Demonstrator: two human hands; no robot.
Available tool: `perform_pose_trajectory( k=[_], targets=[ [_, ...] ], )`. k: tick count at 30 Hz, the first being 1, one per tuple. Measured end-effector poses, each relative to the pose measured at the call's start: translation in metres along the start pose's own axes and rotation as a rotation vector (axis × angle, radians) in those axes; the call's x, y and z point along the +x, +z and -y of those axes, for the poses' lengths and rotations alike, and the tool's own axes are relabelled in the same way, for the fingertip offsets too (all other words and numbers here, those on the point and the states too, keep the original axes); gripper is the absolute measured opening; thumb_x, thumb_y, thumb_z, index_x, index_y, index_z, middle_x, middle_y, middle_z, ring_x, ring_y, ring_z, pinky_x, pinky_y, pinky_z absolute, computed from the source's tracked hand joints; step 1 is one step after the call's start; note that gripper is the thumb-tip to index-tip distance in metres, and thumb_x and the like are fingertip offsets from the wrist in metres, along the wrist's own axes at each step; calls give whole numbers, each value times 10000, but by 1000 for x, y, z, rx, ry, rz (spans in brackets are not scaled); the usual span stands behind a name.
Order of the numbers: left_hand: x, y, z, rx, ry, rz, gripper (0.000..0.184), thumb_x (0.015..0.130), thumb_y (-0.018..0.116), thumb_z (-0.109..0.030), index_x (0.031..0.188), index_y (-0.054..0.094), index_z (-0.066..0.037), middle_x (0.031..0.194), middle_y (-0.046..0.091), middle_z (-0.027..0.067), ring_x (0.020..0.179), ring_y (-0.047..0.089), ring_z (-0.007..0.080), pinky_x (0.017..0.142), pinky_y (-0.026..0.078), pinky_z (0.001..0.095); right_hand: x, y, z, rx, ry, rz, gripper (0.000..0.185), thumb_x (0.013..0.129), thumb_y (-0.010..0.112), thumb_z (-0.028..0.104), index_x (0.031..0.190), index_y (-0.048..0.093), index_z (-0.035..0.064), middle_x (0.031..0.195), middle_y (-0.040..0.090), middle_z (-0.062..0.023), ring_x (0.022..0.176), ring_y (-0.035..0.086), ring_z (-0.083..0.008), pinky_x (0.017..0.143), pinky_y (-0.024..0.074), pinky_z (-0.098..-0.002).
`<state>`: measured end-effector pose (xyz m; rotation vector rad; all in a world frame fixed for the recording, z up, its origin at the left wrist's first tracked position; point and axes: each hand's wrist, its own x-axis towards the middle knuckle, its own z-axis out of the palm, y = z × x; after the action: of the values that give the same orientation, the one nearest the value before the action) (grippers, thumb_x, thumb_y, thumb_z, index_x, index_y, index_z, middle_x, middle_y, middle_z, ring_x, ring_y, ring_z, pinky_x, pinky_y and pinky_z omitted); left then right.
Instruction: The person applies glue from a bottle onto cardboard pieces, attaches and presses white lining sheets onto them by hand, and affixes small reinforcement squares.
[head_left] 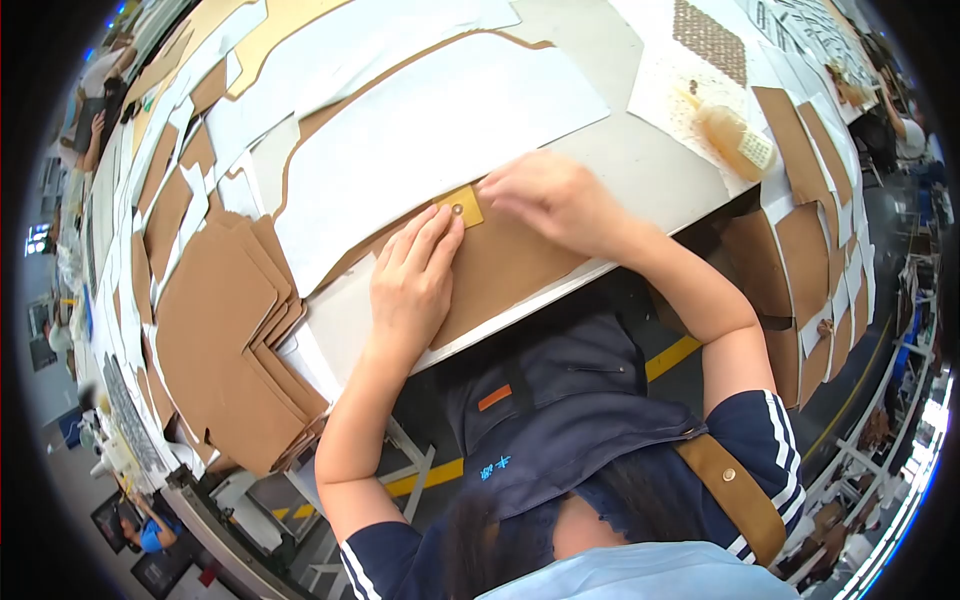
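Observation:
My left hand [415, 275] lies with outstretched fingers on a brown sheet [510, 265] at the table's near edge. Its fingertips press on a small yellow piece [470, 203] that bears a round metal-looking dot. Just right of that piece, my right hand [560, 203] hovers with its fingers bent and drawn together, slightly blurred; what they hold, if anything, cannot be made out. Beyond both hands lies a large white-faced panel [440, 120] with a brown edge, its near border running close to the yellow piece.
Stacked brown panels [215, 330] lie at the left. A bottle with yellowish contents [735, 140] rests on its side on a spotted white sheet, near a brown textured patch [710, 40]. More brown and white pieces [805, 250] hang at the right edge. Other people are in the background.

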<state>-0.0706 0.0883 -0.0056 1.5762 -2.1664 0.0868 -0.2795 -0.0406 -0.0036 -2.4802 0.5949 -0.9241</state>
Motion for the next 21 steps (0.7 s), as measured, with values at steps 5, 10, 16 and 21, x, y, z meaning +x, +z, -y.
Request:
perform_pose_trajectory(
  k=[5, 10, 16, 21],
  targets=[
    [-1, 1, -1, 16, -4, -7, 420, 797, 621, 50, 1200, 697, -43, 1272, 671, 85, 1228, 624, 257, 1007, 515, 390, -13, -111, -78, -349, 329, -270, 169, 912, 652, 23, 1068, 715, 9, 1027, 740, -144, 966, 712, -329, 852, 557, -366],
    [-1, 1, -2, -13, -10, -33, 401, 804, 627, 57, 1188, 697, -36, 1259, 672, 83, 1216, 627, 259, 1005, 515, 390, -29, -203, -165, -495, 689, 42, 134, 873, 705, 95, 953, 734, -9, 900, 746, -149, 828, 715, -283, 794, 554, -361],
    [-2, 2, -2, -34, -15, -46, 382, 815, 628, 67, 1176, 701, -35, 1246, 674, 86, 1206, 629, 264, 1006, 517, 388, -28, -200, -202, -319, 811, 157, 77, 822, 734, 28, 868, 698, -23, 793, 718, -94, 749, 676, -159, 680, 527, -304],
    [-1, 1, -2, -45, 4, -54, 383, 814, 629, 76, 1177, 698, -27, 1247, 670, 92, 1209, 625, 270, 1014, 517, 391, -32, -199, -205, -325, 763, 178, 79, 803, 754, 36, 843, 691, 7, 777, 717, -70, 712, 670, -146, 646, 520, -299]
  ],
)
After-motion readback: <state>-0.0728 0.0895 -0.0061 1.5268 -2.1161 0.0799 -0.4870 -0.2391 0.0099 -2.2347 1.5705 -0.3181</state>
